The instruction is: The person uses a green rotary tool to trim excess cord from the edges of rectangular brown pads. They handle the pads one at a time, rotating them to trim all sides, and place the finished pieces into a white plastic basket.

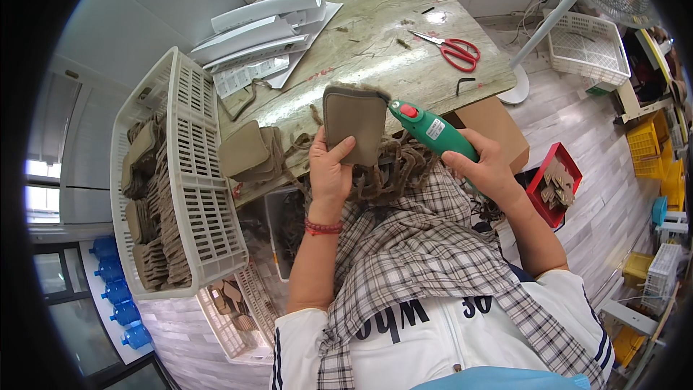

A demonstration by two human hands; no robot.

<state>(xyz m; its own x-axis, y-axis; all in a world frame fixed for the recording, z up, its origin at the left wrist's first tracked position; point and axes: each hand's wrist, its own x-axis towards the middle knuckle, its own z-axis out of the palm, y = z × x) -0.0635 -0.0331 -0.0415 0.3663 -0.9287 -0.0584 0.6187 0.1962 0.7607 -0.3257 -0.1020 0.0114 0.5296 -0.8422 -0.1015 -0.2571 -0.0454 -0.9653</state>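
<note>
While, in the head view, the left hand [333, 166] grasps a brown pad [354, 119], thumb on its face and the other fingers largely hidden, the right hand [482, 162] is clenched around a green tool [440, 133] with a red button. The pad is raised, its broad face up, near the front edge of the table [386, 36]. The tool's tip is at the pad's upper right edge; contact cannot be confirmed. Fuzzy strips [408, 166] lie bunched below the tool, next to the plaid apron [404, 245]. To the left of the held pad, a small stack [249, 150] of similar pads sits on the table beside a white crate [189, 173] packed with more. Red-handled scissors [458, 54], blades parted, and a black hex key [464, 85] lie toward the table's right side; papers [260, 36] are piled at its left. A red box [538, 188] of brown pieces stands at lower right.
</note>
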